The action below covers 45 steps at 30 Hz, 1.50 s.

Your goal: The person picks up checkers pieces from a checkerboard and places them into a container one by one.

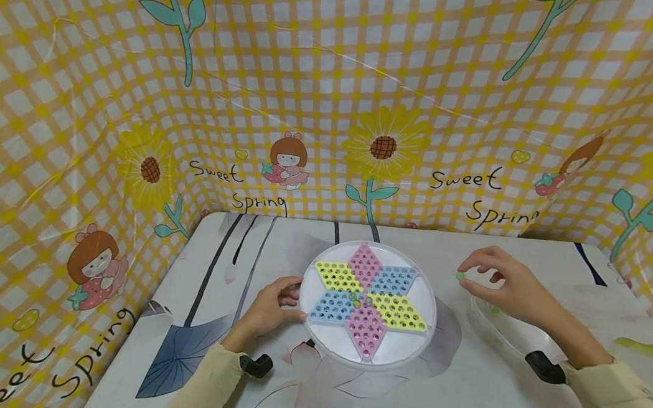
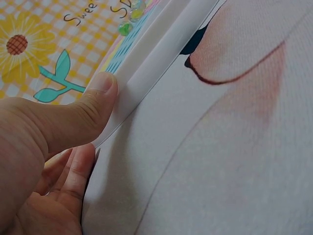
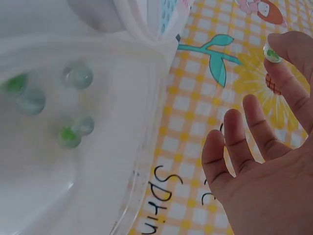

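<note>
A round white Chinese checkers board [image 1: 309, 340] with a pink, yellow and blue star of holes lies on the table. Several glass marbles [image 1: 356, 304] sit near the star's middle. At the board's left edge, my left hand [image 1: 273, 307] grips the rim, thumb [image 2: 100, 100] on top and fingers curled at the side below. My right hand [image 1: 509, 287] is raised to the right of the board, pinching a clear marble with green inside [image 3: 272, 53] between thumb and index finger. Its other fingers are spread and loosely bent.
Below the right hand stands a clear plastic container [image 1: 511, 349], with several green and clear marbles [image 3: 71, 134] on its bottom. The table [image 1: 438, 398] has a floral cover. A yellow checked cloth [image 1: 334, 73] rises behind and at the sides.
</note>
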Each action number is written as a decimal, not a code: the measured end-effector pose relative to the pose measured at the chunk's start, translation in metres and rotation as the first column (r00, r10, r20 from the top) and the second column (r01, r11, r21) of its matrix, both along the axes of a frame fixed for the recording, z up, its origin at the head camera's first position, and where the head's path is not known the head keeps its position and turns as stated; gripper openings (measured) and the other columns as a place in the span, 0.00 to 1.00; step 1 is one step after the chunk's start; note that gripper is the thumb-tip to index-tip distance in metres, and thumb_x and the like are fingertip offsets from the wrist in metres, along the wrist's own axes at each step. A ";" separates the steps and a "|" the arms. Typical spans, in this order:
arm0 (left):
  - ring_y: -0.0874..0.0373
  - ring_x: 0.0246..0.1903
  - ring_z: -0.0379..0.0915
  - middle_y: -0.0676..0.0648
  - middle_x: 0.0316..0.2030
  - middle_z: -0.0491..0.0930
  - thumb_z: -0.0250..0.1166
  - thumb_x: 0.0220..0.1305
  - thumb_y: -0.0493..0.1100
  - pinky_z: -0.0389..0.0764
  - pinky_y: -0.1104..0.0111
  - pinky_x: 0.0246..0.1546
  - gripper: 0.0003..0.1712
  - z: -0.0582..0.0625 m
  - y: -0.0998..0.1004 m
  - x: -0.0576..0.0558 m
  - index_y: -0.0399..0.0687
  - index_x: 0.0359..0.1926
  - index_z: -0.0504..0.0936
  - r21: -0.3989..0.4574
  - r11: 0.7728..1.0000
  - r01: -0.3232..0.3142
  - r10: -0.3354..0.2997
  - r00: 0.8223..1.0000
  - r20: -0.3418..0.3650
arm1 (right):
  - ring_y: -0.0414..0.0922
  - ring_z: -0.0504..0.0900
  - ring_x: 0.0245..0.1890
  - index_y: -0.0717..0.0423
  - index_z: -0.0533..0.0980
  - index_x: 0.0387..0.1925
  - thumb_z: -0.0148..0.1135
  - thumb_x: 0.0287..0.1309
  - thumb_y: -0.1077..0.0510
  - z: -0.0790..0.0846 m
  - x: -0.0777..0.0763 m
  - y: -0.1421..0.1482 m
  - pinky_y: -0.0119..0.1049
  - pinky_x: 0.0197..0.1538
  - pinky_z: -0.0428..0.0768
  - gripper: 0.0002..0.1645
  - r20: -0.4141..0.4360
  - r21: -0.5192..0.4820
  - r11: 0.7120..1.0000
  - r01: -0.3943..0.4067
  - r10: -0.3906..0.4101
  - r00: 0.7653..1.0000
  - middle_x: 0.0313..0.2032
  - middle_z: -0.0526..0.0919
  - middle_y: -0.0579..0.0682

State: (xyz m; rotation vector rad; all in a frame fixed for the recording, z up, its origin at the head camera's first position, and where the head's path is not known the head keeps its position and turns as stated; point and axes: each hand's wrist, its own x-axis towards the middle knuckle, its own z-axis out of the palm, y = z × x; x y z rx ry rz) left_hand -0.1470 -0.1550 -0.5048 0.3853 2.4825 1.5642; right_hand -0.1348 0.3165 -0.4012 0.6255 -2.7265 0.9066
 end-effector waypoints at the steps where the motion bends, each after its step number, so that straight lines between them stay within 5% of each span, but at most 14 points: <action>1: 0.52 0.48 0.78 0.43 0.49 0.79 0.81 0.51 0.33 0.82 0.66 0.54 0.45 0.000 0.000 0.000 0.41 0.70 0.73 -0.001 1.000 0.001 -0.001 1.000 -0.002 | 0.37 0.72 0.45 0.40 0.84 0.42 0.77 0.57 0.58 0.000 0.002 0.003 0.27 0.41 0.75 0.14 -0.003 -0.002 1.000 0.010 -0.010 1.000 0.51 0.77 0.44; 8: 0.52 0.48 0.78 0.43 0.49 0.78 0.81 0.51 0.33 0.82 0.67 0.53 0.45 0.000 0.001 0.001 0.41 0.70 0.73 0.000 1.000 0.007 -0.007 1.000 -0.007 | 0.25 0.67 0.51 0.40 0.83 0.42 0.79 0.52 0.63 -0.010 0.012 0.032 0.23 0.43 0.71 0.19 -0.088 -0.003 1.000 0.026 -0.026 0.996 0.53 0.76 0.46; 15: 0.51 0.48 0.78 0.43 0.50 0.78 0.82 0.49 0.33 0.82 0.63 0.54 0.46 -0.002 0.000 0.000 0.42 0.70 0.73 0.010 1.000 -0.003 0.003 1.000 -0.004 | 0.25 0.64 0.55 0.43 0.85 0.40 0.80 0.47 0.67 -0.018 0.021 0.056 0.20 0.44 0.69 0.21 -0.136 -0.016 0.998 0.056 -0.057 0.989 0.54 0.73 0.36; 24: 0.51 0.48 0.78 0.43 0.49 0.78 0.82 0.49 0.33 0.83 0.63 0.54 0.45 -0.002 0.000 0.000 0.42 0.70 0.73 0.006 1.000 -0.004 0.004 1.000 -0.003 | 0.25 0.62 0.55 0.44 0.85 0.37 0.81 0.45 0.67 -0.030 0.034 0.073 0.20 0.48 0.61 0.19 -0.089 -0.070 0.989 0.134 -0.140 0.986 0.53 0.75 0.48; 31: 0.51 0.48 0.78 0.43 0.49 0.79 0.82 0.50 0.33 0.82 0.65 0.54 0.45 -0.004 0.001 -0.001 0.42 0.70 0.74 -0.002 1.000 -0.009 0.009 1.000 -0.005 | 0.24 0.61 0.56 0.46 0.86 0.34 0.82 0.37 0.71 -0.042 0.037 0.077 0.55 0.62 0.52 0.23 -0.162 -0.079 0.990 0.118 -0.129 0.978 0.53 0.75 0.54; 36: 0.52 0.48 0.79 0.43 0.49 0.78 0.81 0.50 0.32 0.82 0.67 0.53 0.45 -0.001 0.001 0.000 0.42 0.70 0.73 -0.003 1.000 -0.012 0.012 1.000 -0.002 | 0.22 0.59 0.54 0.47 0.85 0.34 0.81 0.38 0.71 -0.045 0.039 0.079 0.67 0.61 0.50 0.22 -0.145 -0.081 0.989 0.122 -0.133 0.980 0.54 0.75 0.64; 39: 0.52 0.47 0.79 0.43 0.49 0.78 0.81 0.50 0.32 0.82 0.68 0.53 0.45 0.000 0.001 0.001 0.42 0.70 0.73 -0.002 1.000 -0.014 0.014 1.000 0.001 | 0.31 0.63 0.54 0.46 0.85 0.34 0.82 0.40 0.69 -0.046 0.039 0.079 0.68 0.58 0.51 0.20 -0.130 -0.063 0.989 0.134 -0.141 0.981 0.55 0.75 0.65; 45: 0.52 0.48 0.79 0.43 0.49 0.78 0.81 0.50 0.33 0.82 0.68 0.53 0.46 0.001 0.001 0.001 0.42 0.70 0.73 -0.009 1.000 -0.013 0.013 1.000 0.002 | 0.64 0.64 0.54 0.49 0.85 0.36 0.81 0.45 0.65 -0.049 0.041 0.081 0.68 0.53 0.52 0.16 -0.085 -0.019 0.986 0.164 -0.165 0.983 0.57 0.73 0.68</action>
